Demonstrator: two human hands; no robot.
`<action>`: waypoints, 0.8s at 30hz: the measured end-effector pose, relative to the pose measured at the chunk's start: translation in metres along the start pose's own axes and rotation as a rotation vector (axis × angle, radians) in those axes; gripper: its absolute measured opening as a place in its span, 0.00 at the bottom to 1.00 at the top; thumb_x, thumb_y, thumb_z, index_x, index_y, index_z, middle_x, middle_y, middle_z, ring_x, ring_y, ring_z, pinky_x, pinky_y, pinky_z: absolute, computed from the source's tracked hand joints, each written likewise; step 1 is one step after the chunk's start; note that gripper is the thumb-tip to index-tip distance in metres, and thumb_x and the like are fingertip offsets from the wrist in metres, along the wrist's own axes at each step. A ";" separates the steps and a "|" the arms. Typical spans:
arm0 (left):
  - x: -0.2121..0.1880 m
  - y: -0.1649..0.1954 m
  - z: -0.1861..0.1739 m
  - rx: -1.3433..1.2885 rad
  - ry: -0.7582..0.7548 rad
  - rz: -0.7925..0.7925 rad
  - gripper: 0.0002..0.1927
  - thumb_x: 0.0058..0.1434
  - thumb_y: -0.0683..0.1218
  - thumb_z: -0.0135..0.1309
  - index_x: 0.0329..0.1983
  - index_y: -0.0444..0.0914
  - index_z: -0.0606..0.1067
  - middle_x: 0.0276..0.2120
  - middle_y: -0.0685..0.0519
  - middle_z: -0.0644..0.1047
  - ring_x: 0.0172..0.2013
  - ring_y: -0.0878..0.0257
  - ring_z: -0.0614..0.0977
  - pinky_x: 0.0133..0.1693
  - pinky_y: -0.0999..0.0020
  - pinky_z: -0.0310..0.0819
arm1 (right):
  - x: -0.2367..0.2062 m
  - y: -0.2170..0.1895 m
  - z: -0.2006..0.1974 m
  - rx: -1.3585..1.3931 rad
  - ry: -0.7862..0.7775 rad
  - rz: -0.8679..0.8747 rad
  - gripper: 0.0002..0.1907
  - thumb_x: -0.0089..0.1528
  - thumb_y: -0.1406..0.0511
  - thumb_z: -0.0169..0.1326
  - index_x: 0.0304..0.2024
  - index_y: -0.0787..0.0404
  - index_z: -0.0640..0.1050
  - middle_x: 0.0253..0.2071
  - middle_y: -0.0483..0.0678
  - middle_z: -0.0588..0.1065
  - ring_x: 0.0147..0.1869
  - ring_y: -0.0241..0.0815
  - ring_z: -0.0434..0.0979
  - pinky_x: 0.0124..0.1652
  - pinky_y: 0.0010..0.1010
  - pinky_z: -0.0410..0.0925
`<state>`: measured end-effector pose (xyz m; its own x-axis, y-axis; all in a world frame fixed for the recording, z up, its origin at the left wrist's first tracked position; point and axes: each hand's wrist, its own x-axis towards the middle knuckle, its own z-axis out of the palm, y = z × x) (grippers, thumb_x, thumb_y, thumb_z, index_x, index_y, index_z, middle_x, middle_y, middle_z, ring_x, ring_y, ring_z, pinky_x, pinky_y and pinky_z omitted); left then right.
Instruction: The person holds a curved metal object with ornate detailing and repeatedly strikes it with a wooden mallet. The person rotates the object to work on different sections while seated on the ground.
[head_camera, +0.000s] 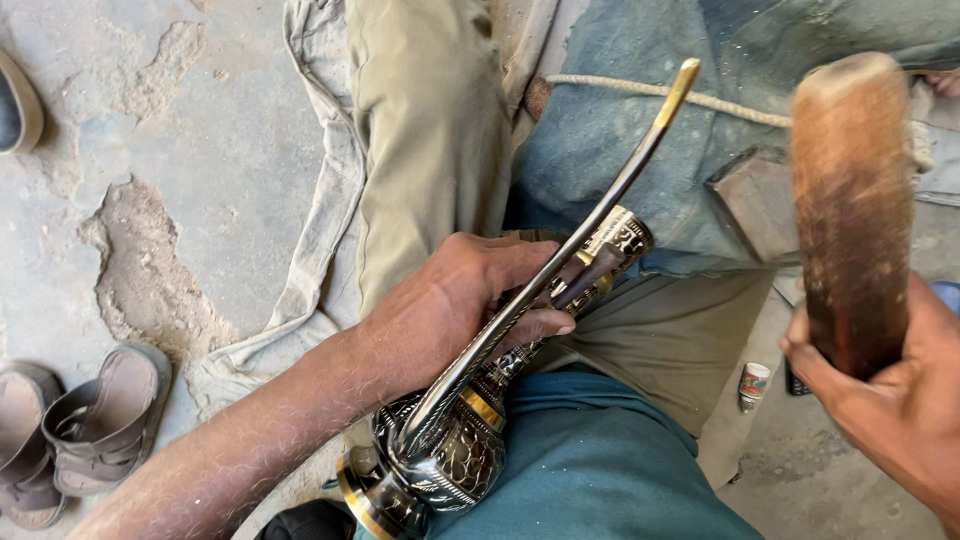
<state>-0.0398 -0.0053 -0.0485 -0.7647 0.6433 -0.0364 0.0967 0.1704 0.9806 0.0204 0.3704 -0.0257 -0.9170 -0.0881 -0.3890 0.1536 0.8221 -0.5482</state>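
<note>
My left hand (455, 310) grips the neck of a dark engraved metal jug (445, 455) with brass bands, which lies across my lap. Its long curved handle (600, 205) rises to a brass tip. A thin dark tool (590, 272) sits under my fingers against the jug's neck. My right hand (890, 395) holds the wooden handle of a hammer (850, 200), raised to the right of the jug; the metal head (755, 205) points left.
I sit on cloth and a blue pad (620, 150) with a rope (620, 90) over it. Sandals (85, 430) lie on the cracked concrete floor at the left. A small white container (754, 383) stands on the floor at the right.
</note>
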 end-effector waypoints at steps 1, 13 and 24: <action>0.000 0.000 0.000 -0.017 -0.008 -0.006 0.27 0.67 0.51 0.58 0.68 0.42 0.71 0.52 0.48 0.82 0.47 0.56 0.87 0.51 0.61 0.82 | -0.001 -0.001 0.002 0.009 -0.028 0.002 0.16 0.59 0.77 0.59 0.49 0.66 0.73 0.40 0.49 0.76 0.38 0.36 0.81 0.39 0.28 0.72; 0.002 0.003 -0.004 -0.015 -0.043 -0.030 0.27 0.66 0.50 0.59 0.68 0.43 0.71 0.49 0.48 0.83 0.47 0.55 0.87 0.49 0.60 0.81 | -0.004 -0.019 0.014 0.240 0.124 0.064 0.13 0.61 0.76 0.58 0.47 0.66 0.71 0.36 0.48 0.76 0.36 0.36 0.78 0.35 0.27 0.70; 0.004 -0.002 -0.003 0.010 -0.068 -0.012 0.25 0.66 0.53 0.57 0.63 0.37 0.74 0.49 0.48 0.84 0.47 0.58 0.87 0.51 0.61 0.82 | -0.003 -0.010 0.006 0.054 0.055 0.169 0.11 0.61 0.76 0.63 0.43 0.68 0.74 0.25 0.54 0.71 0.25 0.43 0.69 0.27 0.35 0.62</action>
<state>-0.0453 -0.0054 -0.0499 -0.7208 0.6904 -0.0617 0.0943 0.1859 0.9780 0.0240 0.3589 -0.0238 -0.8950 0.0811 -0.4387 0.3256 0.7910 -0.5179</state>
